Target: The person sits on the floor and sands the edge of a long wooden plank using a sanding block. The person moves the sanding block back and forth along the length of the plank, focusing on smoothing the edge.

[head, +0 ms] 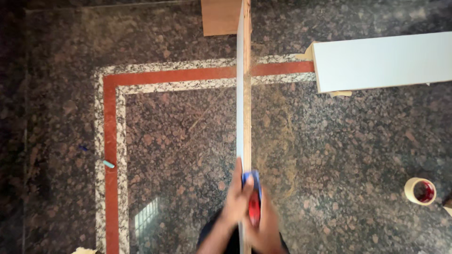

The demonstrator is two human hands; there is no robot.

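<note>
Granite floor (179, 141) underfoot, dark and speckled, with a red inlaid band (111, 155) well to the left of the fingers. Just beside that band, a small teal stub (108, 164), too small to tell what kind.

Left hand (237, 197), blurred, with fingers clenched around a blue-and-red hand tool (254, 200). Tool seated on the top edge of a plywood board (244, 94) standing on edge, white-faced on its left side, running straight away from the fingers towards the top of the view. Right hand (269, 228), nearer the body and touching the red part of the tool; too smeared to tell whether those fingers are closed or merely pressed against it.

Judging from the blur, stroking along the edge. Done well, probably: tool kept square and flat on the narrow edge, pressure even from both hands, board held upright between the legs rather than allowed to lean, strokes long and straight rather than short and rocking.

Beyond the fingers and to their right, fine tan dust (278, 136) on the floor beside the board. Farther right and far from the fingers, a white panel (386, 61) lying flat. Level with the fingers, well apart on the right, a roll of tape (414, 188), red showing inside its hollow core. No box, tray or bin in view.
</note>
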